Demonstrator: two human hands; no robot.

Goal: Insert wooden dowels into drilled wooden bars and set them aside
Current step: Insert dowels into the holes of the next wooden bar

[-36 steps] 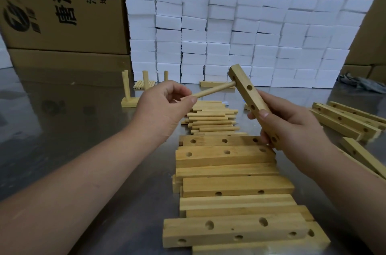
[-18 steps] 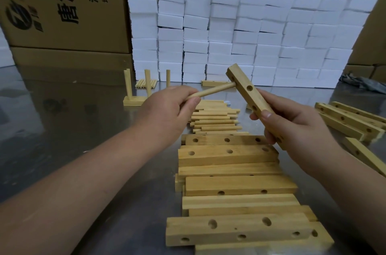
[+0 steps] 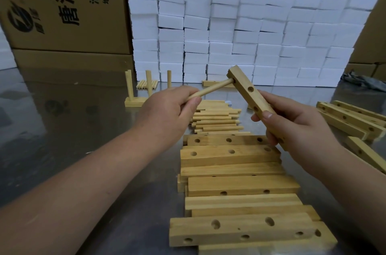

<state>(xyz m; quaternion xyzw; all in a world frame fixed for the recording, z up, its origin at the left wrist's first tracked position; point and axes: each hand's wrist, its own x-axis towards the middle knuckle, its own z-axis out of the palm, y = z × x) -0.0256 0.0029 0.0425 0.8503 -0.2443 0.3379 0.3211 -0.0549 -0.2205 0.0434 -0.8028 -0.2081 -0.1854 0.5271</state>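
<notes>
My right hand (image 3: 296, 123) grips a drilled wooden bar (image 3: 248, 92) by its lower end, tilted up and to the left above the table. My left hand (image 3: 169, 112) pinches a wooden dowel (image 3: 211, 89) whose far tip sits in the hole nearest the bar's top end. Loose dowels (image 3: 217, 119) lie in a pile under my hands. A stack of drilled bars (image 3: 229, 154) runs from there toward me. A bar with three upright dowels (image 3: 135, 101) stands at the back left.
More drilled bars (image 3: 351, 119) lie at the right on the metal table (image 3: 62, 129). A wall of white foam blocks (image 3: 250, 35) and cardboard boxes (image 3: 62, 4) close off the back. A few dowels (image 3: 146, 84) lie by the foam.
The dowel's tip has gone into the bar's top hole. My left hand has edged right toward the bar. My right hand holds the bar nearly still.
</notes>
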